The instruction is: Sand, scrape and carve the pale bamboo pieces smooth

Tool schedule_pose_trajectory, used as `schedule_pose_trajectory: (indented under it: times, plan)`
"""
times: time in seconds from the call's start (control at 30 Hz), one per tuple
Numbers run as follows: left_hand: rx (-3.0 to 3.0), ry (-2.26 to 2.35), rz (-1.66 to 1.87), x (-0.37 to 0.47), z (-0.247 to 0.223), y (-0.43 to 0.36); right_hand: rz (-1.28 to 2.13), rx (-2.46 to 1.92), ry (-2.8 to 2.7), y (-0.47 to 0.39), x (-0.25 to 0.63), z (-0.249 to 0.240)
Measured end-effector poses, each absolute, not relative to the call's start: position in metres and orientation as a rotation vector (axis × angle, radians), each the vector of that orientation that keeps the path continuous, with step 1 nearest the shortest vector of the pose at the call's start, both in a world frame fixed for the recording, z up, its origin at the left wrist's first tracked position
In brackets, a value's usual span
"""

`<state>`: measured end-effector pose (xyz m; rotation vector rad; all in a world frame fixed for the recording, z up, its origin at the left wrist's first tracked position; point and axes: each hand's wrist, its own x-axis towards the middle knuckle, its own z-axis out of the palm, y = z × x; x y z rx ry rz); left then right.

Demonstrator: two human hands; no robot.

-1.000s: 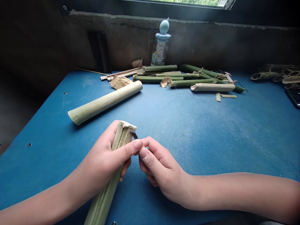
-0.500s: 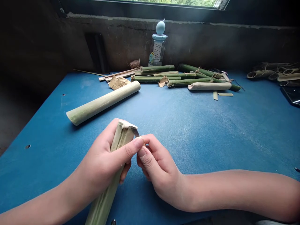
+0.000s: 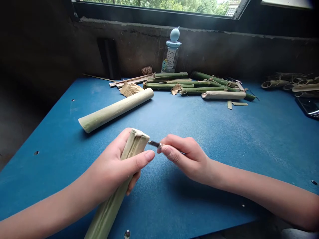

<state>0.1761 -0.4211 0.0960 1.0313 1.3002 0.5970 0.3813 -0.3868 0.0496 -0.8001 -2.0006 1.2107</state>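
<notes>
My left hand (image 3: 119, 166) is wrapped round a pale green bamboo piece (image 3: 107, 209), which slants from the bottom edge up to the middle. A lengthwise groove and a whitish, rough top end show on it. In my right hand (image 3: 184, 156), thumb and fingers pinch a small dark metal blade (image 3: 154, 143), its tip close to the right side of the bamboo's top end. Most of the tool's handle is hidden by the fingers. Behind my left hand, a peeled bamboo tube (image 3: 116, 111) lies on the blue table (image 3: 214, 132).
Green bamboo pieces (image 3: 168, 86), a peeled piece (image 3: 223, 95), brown paper (image 3: 130, 89) and twine (image 3: 147, 70) lie at the back. A bottle (image 3: 170, 56) stands behind them. More bamboo (image 3: 275, 84) and a dark device (image 3: 309, 106) are at the far right.
My right hand has moved right and slightly up with the blade, away from my left thumb and the bamboo's end. My left hand keeps its hold. The view has shifted slightly.
</notes>
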Motion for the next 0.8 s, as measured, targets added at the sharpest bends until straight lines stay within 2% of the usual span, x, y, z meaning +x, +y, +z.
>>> schedule_pose_trajectory:
  times: [0.1,0.27,0.37,0.5,0.63,0.8]
  plan:
    - [1.184,1.355,0.475,0.171,0.086,-0.413,1.180,-0.893,-2.012,-0.373,0.388,0.050]
    - [2.009,1.591,0.259,0.161,0.063,-0.398,1.269,-1.108,-2.091,-0.350,0.396,0.037]
    - [2.151,1.688,0.147,0.158,0.057,-0.398,1.312,-1.181,-2.097,-0.345,0.398,0.034]
    - [2.246,1.706,0.418,0.158,0.057,-0.410,1.352,-1.122,-2.202,-0.346,0.399,0.036]
    - [2.148,1.246,0.670,0.156,0.054,-0.420,1.294,-0.994,-2.312,-0.346,0.402,0.034]
    - [2.014,0.541,0.445,0.149,0.036,-0.411,1.152,-0.859,-2.432,-0.348,0.408,0.028]
